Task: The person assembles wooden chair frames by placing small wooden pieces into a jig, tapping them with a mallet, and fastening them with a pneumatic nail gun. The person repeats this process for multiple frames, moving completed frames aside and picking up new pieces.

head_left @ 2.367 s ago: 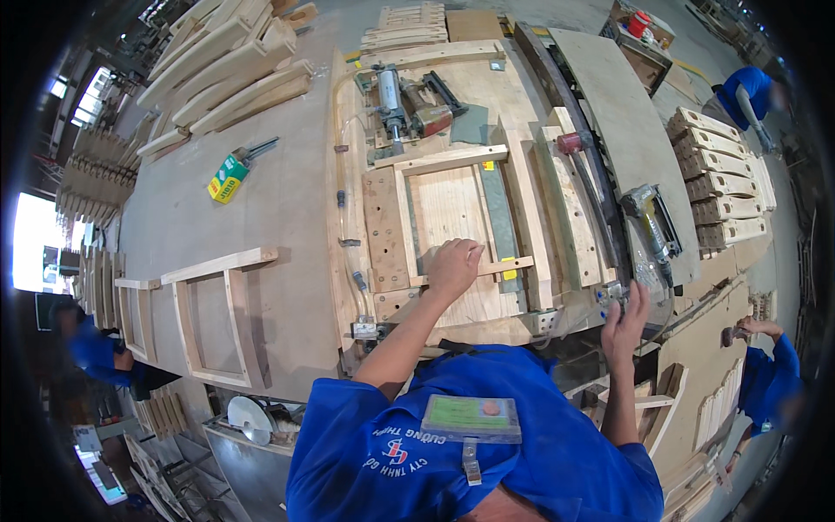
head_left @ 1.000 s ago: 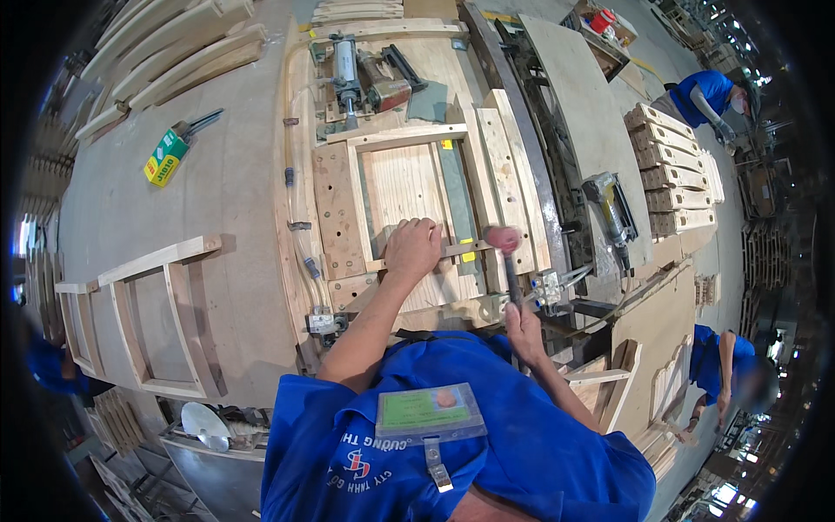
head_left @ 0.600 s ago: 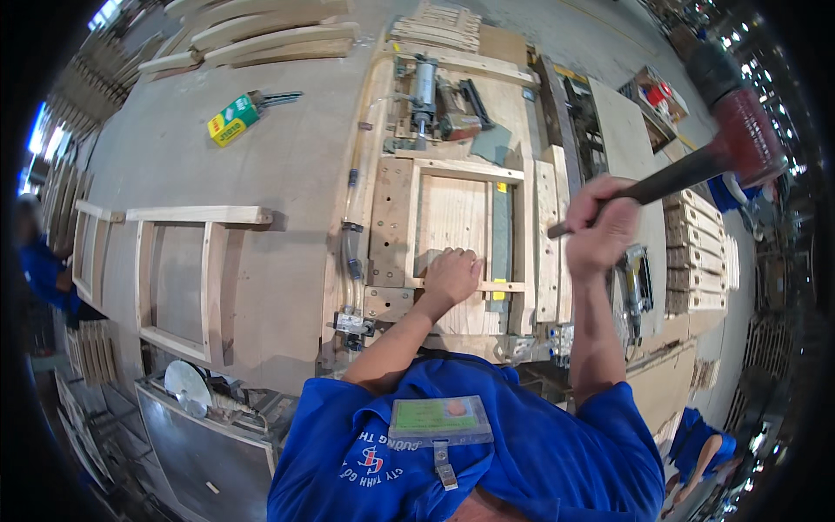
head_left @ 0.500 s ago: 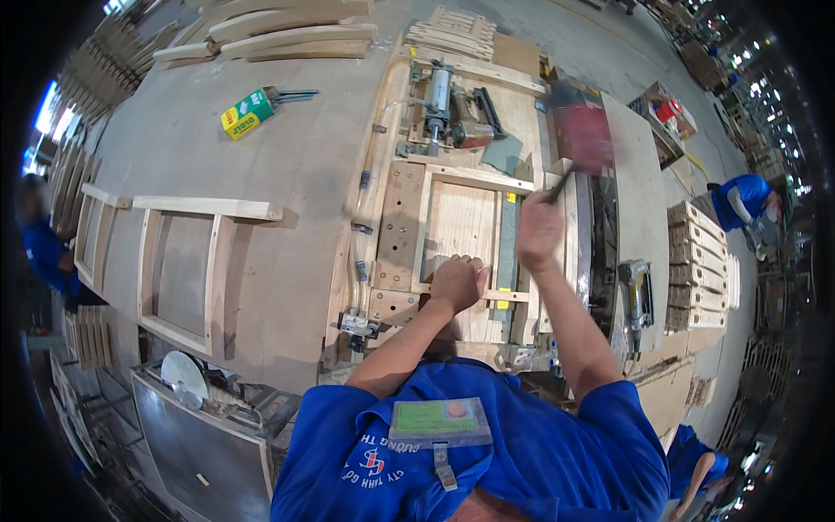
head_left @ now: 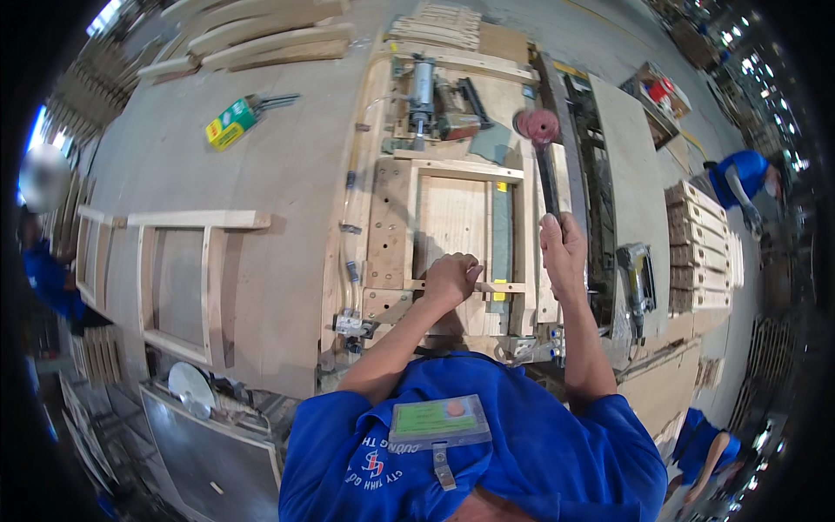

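Note:
My right hand [head_left: 563, 254] grips the black handle of a mallet [head_left: 541, 148] whose red head rests far out over the right rail of a wooden frame [head_left: 465, 174]. The frame lies in a clamping jig [head_left: 389, 235] on the workbench. My left hand [head_left: 452, 280] is closed on a thin wooden slat [head_left: 500, 286] that lies across the near end of the frame. A pale board fills the frame's middle.
A finished wooden frame [head_left: 183, 278] lies on the bench at the left, a yellow-green box [head_left: 228, 124] beyond it. A nail gun [head_left: 637, 274] sits at the right, near stacked wooden parts [head_left: 704, 248]. Other people in blue work at the right edge and lower right.
My right hand fetched the mallet from the right, raised it high, and swung it down onto the frame's far right side. My left hand stayed on the slat.

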Tool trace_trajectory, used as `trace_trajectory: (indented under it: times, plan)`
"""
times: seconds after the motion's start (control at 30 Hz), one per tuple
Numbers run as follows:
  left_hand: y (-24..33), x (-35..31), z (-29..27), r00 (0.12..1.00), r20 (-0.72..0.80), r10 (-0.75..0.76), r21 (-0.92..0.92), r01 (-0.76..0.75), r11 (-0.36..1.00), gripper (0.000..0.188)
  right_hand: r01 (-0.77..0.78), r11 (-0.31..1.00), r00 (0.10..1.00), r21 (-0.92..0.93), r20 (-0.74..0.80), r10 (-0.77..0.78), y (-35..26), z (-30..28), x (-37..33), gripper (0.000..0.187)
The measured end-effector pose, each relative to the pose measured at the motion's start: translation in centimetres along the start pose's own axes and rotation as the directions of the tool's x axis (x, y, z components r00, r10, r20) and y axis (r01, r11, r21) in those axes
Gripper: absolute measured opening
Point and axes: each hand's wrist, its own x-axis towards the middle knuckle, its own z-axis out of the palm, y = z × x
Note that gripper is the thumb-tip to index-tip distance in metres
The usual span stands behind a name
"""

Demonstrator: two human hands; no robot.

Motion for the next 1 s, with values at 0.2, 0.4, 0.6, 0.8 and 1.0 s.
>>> trace_trajectory:
  times: [0.2,0.4,0.6,0.8,1.0]
  plan:
    - [16.1,-0.2,-11.4,0.815,-0.155,0.558,-0.279,-0.578,0.767,0.018,-0.239,0.747,0.951,-0.621,-0.305,0.051,9.0,-6.0,-1.6,0.035]
    - [26.9,-5.2,-18.4,0.587,-0.274,0.762,-0.78,-0.599,0.181,0.015,-0.339,0.586,0.934,-0.736,-0.337,0.118,11.5,-6.1,-2.0,0.034]
    - [24.8,-5.0,-18.0,0.67,-0.263,0.694,-0.851,-0.5,0.16,0.02,-0.161,0.555,0.961,-0.816,-0.258,-0.102,11.0,-9.4,-3.9,0.038]
    - [16.3,-1.5,-12.8,0.993,-0.06,0.103,-0.524,-0.119,0.843,0.029,-0.487,0.436,0.83,-0.757,-0.556,-0.04,12.3,-20.7,-5.0,0.059]
    - [9.0,-3.0,-2.3,0.944,0.326,0.039,-0.349,0.082,0.934,0.03,-0.29,0.52,0.951,-0.803,-0.301,0.065,12.2,-22.7,-2.5,0.058]
